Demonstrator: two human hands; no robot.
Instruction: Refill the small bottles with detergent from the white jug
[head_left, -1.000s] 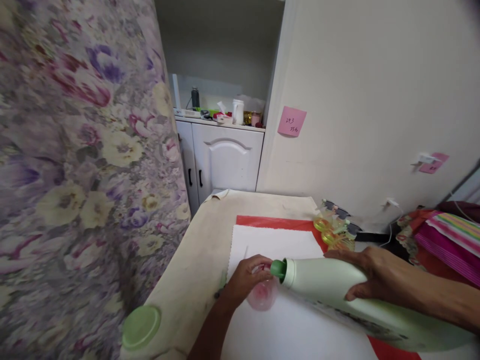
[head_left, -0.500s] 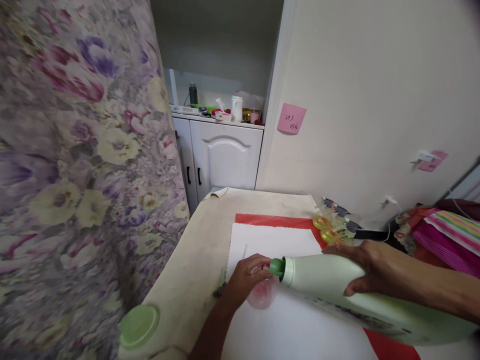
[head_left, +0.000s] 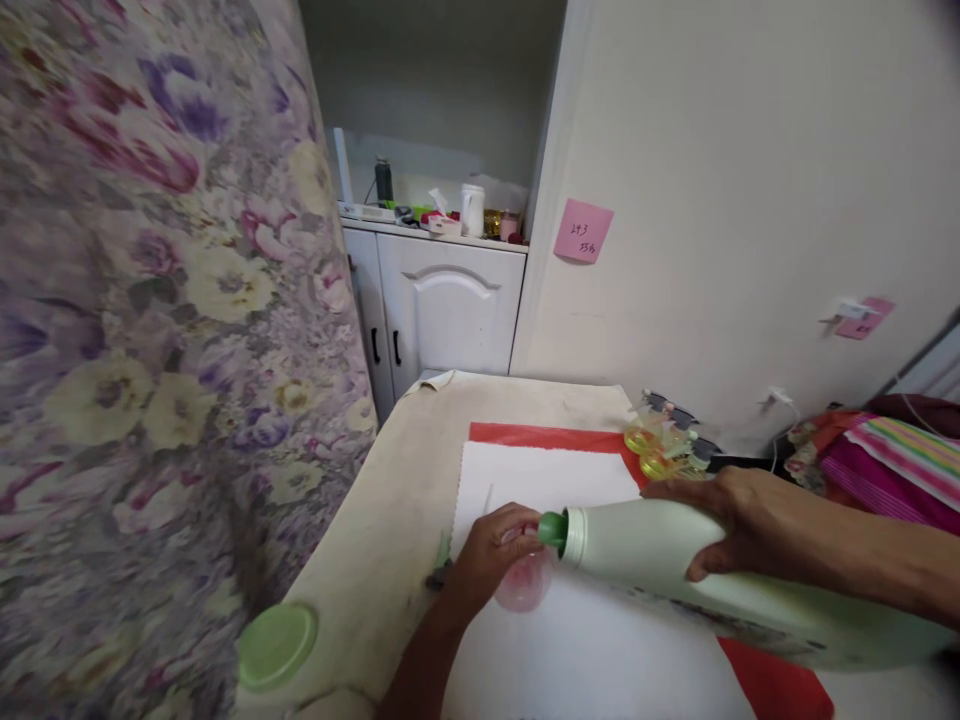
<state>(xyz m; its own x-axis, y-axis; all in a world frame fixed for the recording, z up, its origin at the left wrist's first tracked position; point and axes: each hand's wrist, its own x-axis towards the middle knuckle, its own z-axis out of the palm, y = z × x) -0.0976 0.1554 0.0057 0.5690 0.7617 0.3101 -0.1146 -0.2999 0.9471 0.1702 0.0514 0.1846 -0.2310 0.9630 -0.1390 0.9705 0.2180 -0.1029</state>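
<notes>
My right hand (head_left: 731, 515) is wrapped over a large pale green bottle (head_left: 712, 580) that lies tipped nearly flat, with its dark green spout (head_left: 553, 528) pointing left. My left hand (head_left: 487, 555) is closed around a small pink clear container (head_left: 523, 585) held right under the spout. Both are above a white cloth (head_left: 570, 640) spread over a red sheet (head_left: 540, 436) on a beige table (head_left: 390, 540).
A light green cap (head_left: 276, 646) lies at the table's near left corner. Small yellow bottles (head_left: 660, 450) stand by the wall. A floral curtain (head_left: 150, 330) hangs at left. A white cabinet (head_left: 442, 310) with clutter stands behind. Striped fabric (head_left: 892, 460) lies at right.
The view has drifted slightly. Both hands, the bottle and the pink container keep nearly the same pose.
</notes>
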